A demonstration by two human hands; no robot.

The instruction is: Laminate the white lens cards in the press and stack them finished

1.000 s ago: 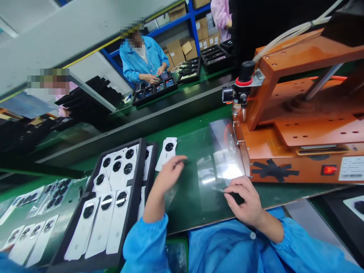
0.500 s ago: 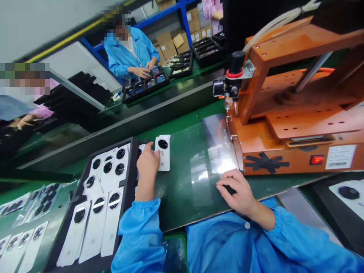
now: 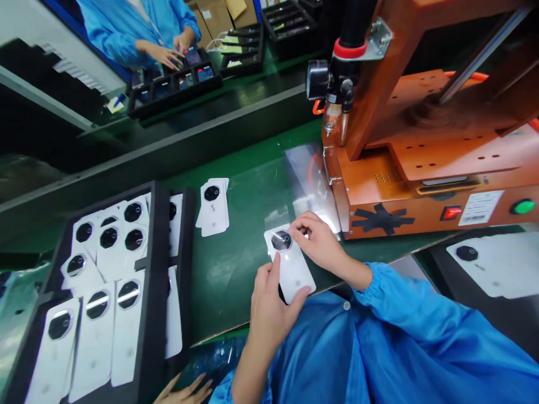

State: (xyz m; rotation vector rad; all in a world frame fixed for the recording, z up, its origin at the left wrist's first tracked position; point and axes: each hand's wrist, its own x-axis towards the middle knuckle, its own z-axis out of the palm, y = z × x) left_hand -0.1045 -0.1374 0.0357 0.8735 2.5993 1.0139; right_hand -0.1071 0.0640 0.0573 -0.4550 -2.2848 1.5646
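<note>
A white phone back cover [image 3: 297, 272] with a black round camera area lies at the table's front edge. My left hand [image 3: 272, 297] grips its lower part, thumb on one side and fingers on the other. The fingertips of my right hand [image 3: 315, 238] are pinched at the cover's upper right corner, beside the camera area; whether they hold a film or only the edge is too small to tell. Further back on the green table [image 3: 236, 269], a small stack of similar white covers [image 3: 214, 216] rests left of my hands.
Black trays [image 3: 154, 241] of white covers stand at the left. An orange press machine [image 3: 370, 196] fills the right, with more covers [image 3: 501, 264] below it. Another person's hands [image 3: 168, 53] work over a tray at the back; another hand [image 3: 185, 393] shows at the bottom.
My left hand has left the small stack and now grips a cover in front of me. My right hand has closed in on that cover's corner. The view has shifted.
</note>
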